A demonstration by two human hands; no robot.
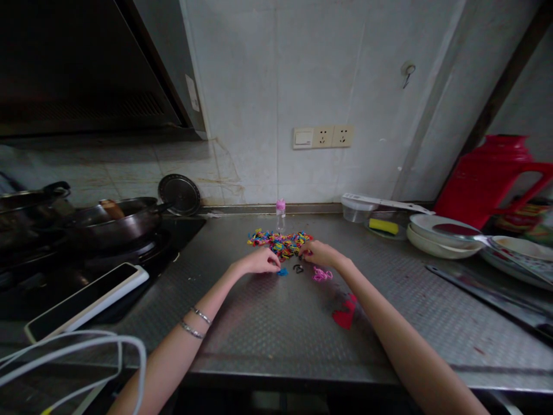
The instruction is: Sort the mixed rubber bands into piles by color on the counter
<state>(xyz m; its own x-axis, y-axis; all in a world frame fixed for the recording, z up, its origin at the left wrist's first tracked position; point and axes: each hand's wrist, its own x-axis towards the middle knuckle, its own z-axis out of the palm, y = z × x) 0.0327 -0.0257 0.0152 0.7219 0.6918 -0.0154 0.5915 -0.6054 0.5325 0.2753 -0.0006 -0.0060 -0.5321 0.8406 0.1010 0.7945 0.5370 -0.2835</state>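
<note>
A loose pile of small multicoloured rubber bands [283,245] lies on the metal countertop. My left hand [260,260] is at the pile's front left, its fingers drawn together beside a small blue cluster of bands [282,272]. At the pile's right edge, my right hand [320,253] has its fingers curled down and pinched among the bands. Whatever is between the fingertips of either hand is too small to make out. A few black bands [298,268] sit between the hands, and a pink heap of bands [322,274] lies just below my right hand.
A small clear bottle with a pink cap [280,214] stands behind the pile. A red heart-shaped piece [344,314] lies near my right forearm. Left are a stove with a pan [116,225], a phone-like device [86,300] and white cables [125,340]; right, bowls [440,245] and a knife [484,297].
</note>
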